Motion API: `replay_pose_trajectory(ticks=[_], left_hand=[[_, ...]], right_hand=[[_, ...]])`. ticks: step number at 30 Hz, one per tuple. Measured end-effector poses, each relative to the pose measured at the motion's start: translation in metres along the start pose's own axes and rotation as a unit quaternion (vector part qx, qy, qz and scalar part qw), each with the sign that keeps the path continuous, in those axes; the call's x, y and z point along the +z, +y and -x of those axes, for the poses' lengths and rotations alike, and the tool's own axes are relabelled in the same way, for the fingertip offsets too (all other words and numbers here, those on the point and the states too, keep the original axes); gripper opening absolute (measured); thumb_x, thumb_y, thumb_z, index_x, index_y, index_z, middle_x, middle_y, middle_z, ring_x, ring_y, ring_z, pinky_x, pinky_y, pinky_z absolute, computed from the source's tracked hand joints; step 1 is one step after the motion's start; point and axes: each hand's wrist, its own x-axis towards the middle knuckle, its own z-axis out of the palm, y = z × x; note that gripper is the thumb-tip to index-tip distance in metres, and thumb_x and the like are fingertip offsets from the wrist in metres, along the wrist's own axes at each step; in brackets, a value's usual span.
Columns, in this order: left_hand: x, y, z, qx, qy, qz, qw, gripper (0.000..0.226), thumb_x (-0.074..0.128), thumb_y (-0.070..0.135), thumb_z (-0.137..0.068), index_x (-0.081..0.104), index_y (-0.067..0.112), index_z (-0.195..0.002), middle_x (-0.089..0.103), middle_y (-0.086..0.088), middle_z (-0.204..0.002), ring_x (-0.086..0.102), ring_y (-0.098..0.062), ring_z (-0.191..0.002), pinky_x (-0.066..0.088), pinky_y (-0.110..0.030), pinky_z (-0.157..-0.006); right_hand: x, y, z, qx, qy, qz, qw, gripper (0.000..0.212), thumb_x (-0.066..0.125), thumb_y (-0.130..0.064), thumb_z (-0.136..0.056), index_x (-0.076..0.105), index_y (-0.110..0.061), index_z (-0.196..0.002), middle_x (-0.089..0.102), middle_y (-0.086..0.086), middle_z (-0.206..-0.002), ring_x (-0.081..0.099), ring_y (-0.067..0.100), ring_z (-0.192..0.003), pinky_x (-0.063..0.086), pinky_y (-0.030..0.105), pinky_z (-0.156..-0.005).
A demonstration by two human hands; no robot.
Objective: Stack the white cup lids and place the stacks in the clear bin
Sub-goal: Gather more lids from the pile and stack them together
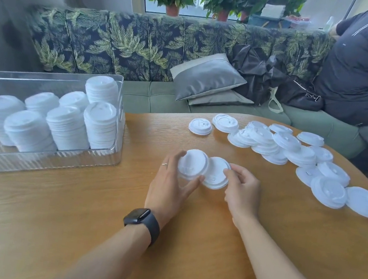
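At the table's middle my left hand [170, 183] grips a white cup lid [192, 164] by its rim, tilted up off the wood. Right beside it a second white lid [217, 173] overlaps the first, and my right hand [242, 190] holds it by its right rim with curled fingers. Several loose white lids [297, 156] lie scattered across the far right of the table. The clear bin [52, 166] stands at the left and contains several tall lid stacks [68, 127].
The wooden table [91, 221] has a rounded far edge. Behind it runs a green sofa with grey cushions [208, 77] and a dark bag. A person in dark clothes [364, 72] sits at the far right. Potted plants line the window sill.
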Motion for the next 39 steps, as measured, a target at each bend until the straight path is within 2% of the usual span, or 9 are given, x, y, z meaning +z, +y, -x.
replay_pose_trajectory(ticks=[4, 7, 11, 16, 20, 24, 30, 35, 39], left_hand=[[-0.027, -0.001, 0.037, -0.004, -0.001, -0.006, 1.000, 0.073, 0.074, 0.056, -0.087, 0.043, 0.029, -0.147, 0.048, 0.016, -0.140, 0.046, -0.010, -0.136, 0.048, -0.033, -0.107], [-0.045, -0.002, 0.064, -0.001, -0.004, -0.027, 1.000, 0.074, 0.073, 0.062, -0.085, 0.041, 0.036, -0.147, 0.046, 0.022, -0.138, 0.048, -0.007, -0.134, 0.045, -0.024, -0.101], [-0.064, -0.002, 0.091, 0.006, 0.000, -0.055, 0.998, 0.071, 0.068, 0.066, -0.086, 0.040, 0.041, -0.146, 0.045, 0.024, -0.146, 0.051, -0.004, -0.132, 0.048, -0.024, -0.094], [-0.081, 0.000, 0.116, 0.004, 0.009, -0.071, 0.997, 0.071, 0.062, 0.070, -0.087, 0.039, 0.037, -0.145, 0.045, 0.019, -0.148, 0.052, -0.003, -0.129, 0.050, -0.024, -0.089], [-0.088, 0.002, 0.125, -0.008, 0.003, -0.076, 0.997, 0.075, 0.061, 0.073, -0.085, 0.038, 0.037, -0.146, 0.045, 0.017, -0.150, 0.053, -0.006, -0.130, 0.051, -0.027, -0.091], [-0.091, 0.004, 0.129, -0.012, 0.001, -0.077, 0.997, 0.080, 0.063, 0.074, -0.082, 0.036, 0.040, -0.149, 0.049, 0.015, -0.147, 0.053, -0.005, -0.130, 0.051, -0.027, -0.095], [-0.088, 0.002, 0.130, 0.020, -0.017, -0.088, 0.996, 0.082, 0.071, 0.067, -0.084, 0.038, 0.034, -0.151, 0.052, 0.012, -0.148, 0.050, -0.006, -0.133, 0.043, -0.019, -0.099], [-0.087, 0.000, 0.130, 0.027, -0.037, -0.072, 0.996, 0.080, 0.074, 0.061, -0.085, 0.037, 0.033, -0.150, 0.050, 0.013, -0.149, 0.059, -0.014, -0.124, 0.049, -0.030, -0.099], [-0.085, -0.001, 0.129, 0.040, -0.043, -0.065, 0.996, 0.077, 0.075, 0.059, -0.085, 0.040, 0.031, -0.148, 0.046, 0.017, -0.149, 0.056, -0.011, -0.125, 0.046, -0.023, -0.099]], right_hand=[[-0.003, -0.005, 0.040, 0.017, -0.050, 0.020, 0.998, 0.012, 0.071, -0.021, -0.091, 0.076, -0.025, -0.101, 0.074, -0.008, -0.080, 0.057, 0.002, -0.056, 0.047, 0.031, -0.065], [-0.005, -0.009, 0.069, 0.019, -0.092, 0.037, 0.995, 0.012, 0.071, -0.020, -0.092, 0.076, -0.023, -0.103, 0.069, -0.013, -0.072, 0.055, -0.002, -0.049, 0.045, 0.025, -0.059], [-0.006, -0.013, 0.100, 0.036, -0.133, 0.044, 0.989, 0.013, 0.069, -0.020, -0.094, 0.076, -0.021, -0.105, 0.068, -0.010, -0.069, 0.050, 0.005, -0.043, 0.044, 0.023, -0.048], [-0.009, -0.017, 0.122, 0.046, -0.165, 0.031, 0.985, 0.015, 0.067, -0.020, -0.096, 0.075, -0.021, -0.108, 0.060, -0.006, -0.057, 0.052, 0.008, -0.049, 0.045, 0.023, -0.051], [-0.012, -0.019, 0.128, 0.060, -0.199, 0.028, 0.978, 0.018, 0.067, -0.021, -0.097, 0.075, -0.020, -0.113, 0.061, 0.001, -0.059, 0.054, 0.010, -0.052, 0.046, 0.025, -0.054], [-0.016, -0.023, 0.131, 0.079, -0.232, 0.008, 0.969, 0.017, 0.069, -0.019, -0.096, 0.074, -0.017, -0.112, 0.064, -0.003, -0.059, 0.054, 0.012, -0.053, 0.047, 0.026, -0.054], [-0.017, -0.022, 0.127, 0.097, -0.250, -0.015, 0.963, 0.020, 0.067, -0.015, -0.097, 0.074, -0.011, -0.116, 0.068, 0.010, -0.076, 0.054, 0.013, -0.054, 0.045, 0.025, -0.050], [-0.019, -0.021, 0.124, 0.104, -0.280, -0.039, 0.954, 0.022, 0.064, -0.013, -0.098, 0.074, -0.007, -0.116, 0.066, 0.005, -0.068, 0.052, 0.013, -0.054, 0.042, 0.025, -0.050], [-0.020, -0.021, 0.125, 0.096, -0.299, -0.031, 0.949, 0.023, 0.059, -0.012, -0.101, 0.076, -0.010, -0.116, 0.070, 0.011, -0.074, 0.054, 0.014, -0.056, 0.044, 0.025, -0.052]])
